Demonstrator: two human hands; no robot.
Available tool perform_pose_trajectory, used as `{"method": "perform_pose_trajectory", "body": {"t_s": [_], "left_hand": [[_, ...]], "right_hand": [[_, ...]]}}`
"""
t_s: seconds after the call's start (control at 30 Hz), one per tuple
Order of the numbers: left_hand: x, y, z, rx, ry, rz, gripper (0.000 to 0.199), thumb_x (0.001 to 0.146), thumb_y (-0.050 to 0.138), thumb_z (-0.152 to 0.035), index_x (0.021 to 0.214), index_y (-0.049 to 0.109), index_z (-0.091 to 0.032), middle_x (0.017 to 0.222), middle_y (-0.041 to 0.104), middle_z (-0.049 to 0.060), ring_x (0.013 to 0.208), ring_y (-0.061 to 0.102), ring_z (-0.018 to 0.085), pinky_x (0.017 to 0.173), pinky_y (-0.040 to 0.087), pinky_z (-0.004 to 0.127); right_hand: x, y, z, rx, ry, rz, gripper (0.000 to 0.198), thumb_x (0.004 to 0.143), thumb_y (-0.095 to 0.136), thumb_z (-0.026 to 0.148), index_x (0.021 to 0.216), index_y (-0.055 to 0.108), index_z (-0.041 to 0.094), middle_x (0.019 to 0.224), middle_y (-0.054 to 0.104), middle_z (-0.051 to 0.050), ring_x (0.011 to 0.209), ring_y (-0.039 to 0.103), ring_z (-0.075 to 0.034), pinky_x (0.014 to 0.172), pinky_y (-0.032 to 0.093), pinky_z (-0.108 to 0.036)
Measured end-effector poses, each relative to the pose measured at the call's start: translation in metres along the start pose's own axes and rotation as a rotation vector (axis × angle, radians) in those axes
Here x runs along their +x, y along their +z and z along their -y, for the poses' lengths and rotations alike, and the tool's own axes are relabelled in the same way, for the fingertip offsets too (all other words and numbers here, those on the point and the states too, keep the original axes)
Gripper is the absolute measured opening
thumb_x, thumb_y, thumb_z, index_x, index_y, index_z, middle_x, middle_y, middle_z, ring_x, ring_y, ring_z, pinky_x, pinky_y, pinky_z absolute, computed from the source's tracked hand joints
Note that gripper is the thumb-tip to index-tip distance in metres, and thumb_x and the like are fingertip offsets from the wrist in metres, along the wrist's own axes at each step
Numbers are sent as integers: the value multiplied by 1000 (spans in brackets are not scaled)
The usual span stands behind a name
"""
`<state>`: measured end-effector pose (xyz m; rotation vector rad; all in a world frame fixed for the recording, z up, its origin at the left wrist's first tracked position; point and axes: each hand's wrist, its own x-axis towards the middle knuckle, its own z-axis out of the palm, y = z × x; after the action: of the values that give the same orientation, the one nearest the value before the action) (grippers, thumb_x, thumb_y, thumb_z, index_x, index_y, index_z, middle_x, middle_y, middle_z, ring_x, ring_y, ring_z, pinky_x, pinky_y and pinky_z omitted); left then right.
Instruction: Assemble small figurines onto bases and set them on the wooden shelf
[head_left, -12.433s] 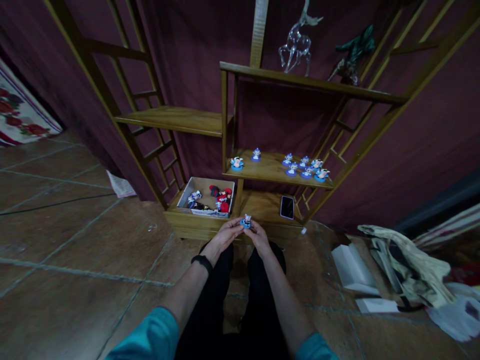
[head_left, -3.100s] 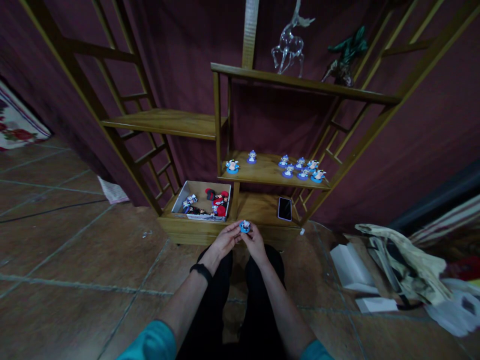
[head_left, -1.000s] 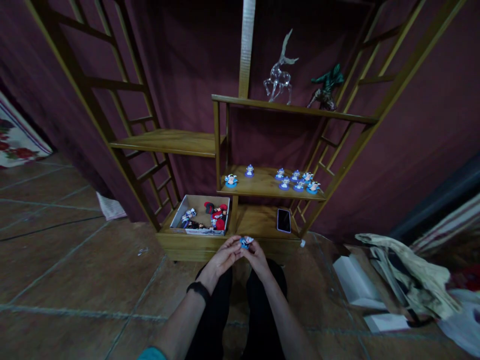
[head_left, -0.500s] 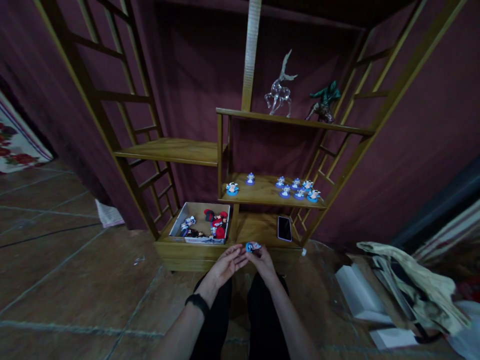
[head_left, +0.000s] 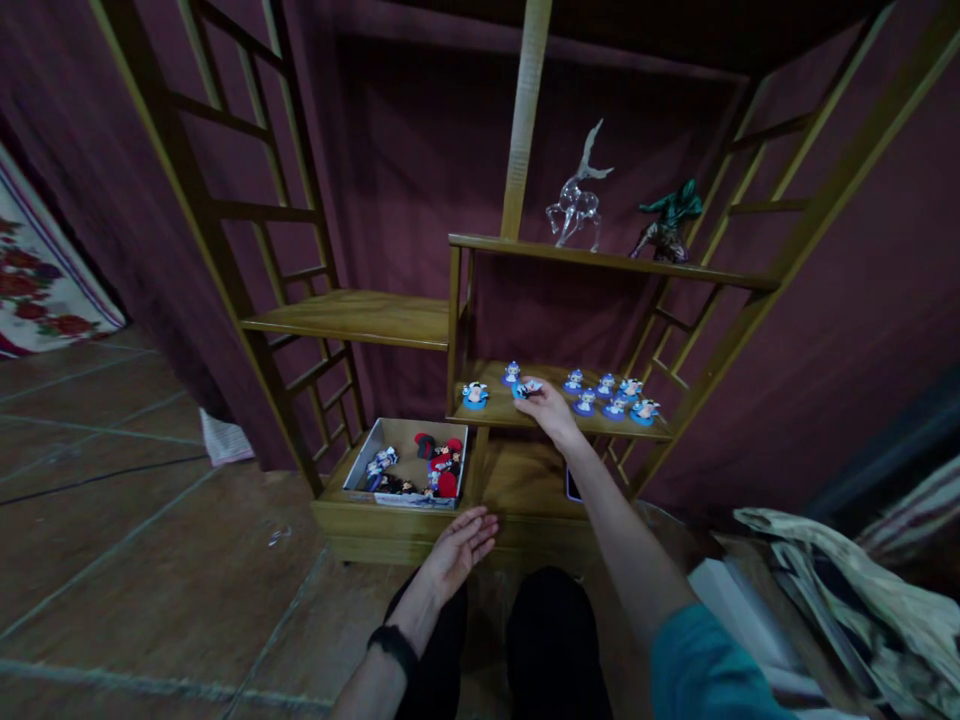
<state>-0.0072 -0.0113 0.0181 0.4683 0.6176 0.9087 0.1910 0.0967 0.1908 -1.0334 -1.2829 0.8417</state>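
My right hand (head_left: pixel 549 410) reaches to the middle shelf (head_left: pixel 502 410), its fingers closed on a small figurine (head_left: pixel 527 389) with a blue base. Just behind the held piece stands a purple-based figurine (head_left: pixel 512 373). To its left is a blue-based figurine (head_left: pixel 475 395), and several more, purple- and blue-based, are grouped to the right, such as a purple-based figurine (head_left: pixel 585 402). My left hand (head_left: pixel 459 548) hangs palm up in front of the bottom board, fingers stretched out and holding nothing. Near it, an open cardboard box (head_left: pixel 360 465) holds red, black and white figurines (head_left: pixel 442 462).
On the upper shelf stand a clear deer statuette (head_left: pixel 576 205) and a green-and-brown statuette (head_left: pixel 670 222). A phone (head_left: pixel 573 487) lies on the bottom board, mostly hidden by my right forearm. Cloth and boards (head_left: pixel 817 590) are piled on the floor at right.
My right hand has lifted the figurine away from my left hand and carried it up and forward to the middle shelf. My left hand stays low, now apart from it. The view has shifted slightly.
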Motion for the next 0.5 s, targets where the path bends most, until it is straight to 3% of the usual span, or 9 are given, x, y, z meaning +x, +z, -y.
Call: {"method": "perform_pose_trajectory", "body": {"t_s": [0.2, 0.5], "left_hand": [[5, -2, -2, 6, -16, -14, 35, 73, 65, -17, 106, 55, -18, 103, 65, 11, 92, 63, 18, 77, 47, 28], [8, -4, -3, 25, -45, -30, 34, 72, 66, -21, 104, 56, -18, 101, 65, 11, 91, 63, 19, 75, 46, 27]], "right_hand": [[64, 27, -4, -79, 5, 92, 48, 50, 70, 19, 96, 56, 15, 76, 61, 2, 62, 56, -9, 67, 47, -26], [109, 62, -24, -284, -27, 170, 34, 54, 71, 25, 83, 58, 15, 66, 61, 3, 58, 54, -9, 61, 45, -24]]}}
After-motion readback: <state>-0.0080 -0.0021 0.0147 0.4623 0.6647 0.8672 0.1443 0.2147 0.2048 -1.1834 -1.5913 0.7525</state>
